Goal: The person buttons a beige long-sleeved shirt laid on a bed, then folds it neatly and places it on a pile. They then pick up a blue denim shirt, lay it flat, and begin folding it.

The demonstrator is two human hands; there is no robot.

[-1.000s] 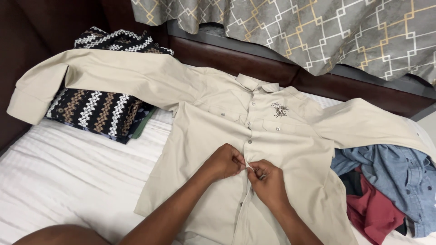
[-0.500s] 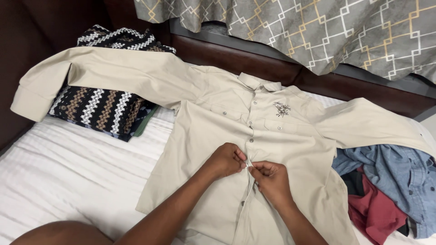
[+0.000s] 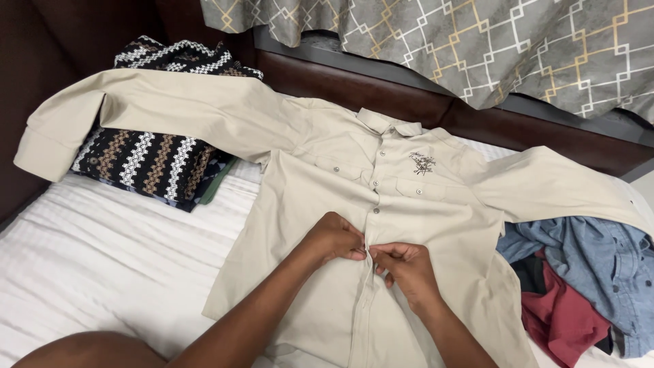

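A beige button-up shirt (image 3: 327, 177) lies face up on a white bed sheet (image 3: 116, 259), collar toward 12 o'clock, sleeves spread out toward 9 and 3 o'clock. The left sleeve drapes over a stack of zigzag-patterned knitwear (image 3: 146, 160) at 10 o'clock and its cuff reaches the dark wooden frame (image 3: 41, 68). The right sleeve runs over the top edge of a pile of blue and red clothes (image 3: 579, 286) at 4 o'clock. Open sheet stretches from 7 to 9 o'clock; at 12 o'clock the headboard ledge (image 3: 436, 102) and a patterned curtain (image 3: 477, 41) close the bed in.

The left hand (image 3: 334, 238) and the right hand (image 3: 405, 266) meet at the shirt's front placket, just below centre. Each hand's fingertips are pinched tight on the placket fabric, nearly touching each other, with the buttoned upper part of the shirt at 12 o'clock from them.
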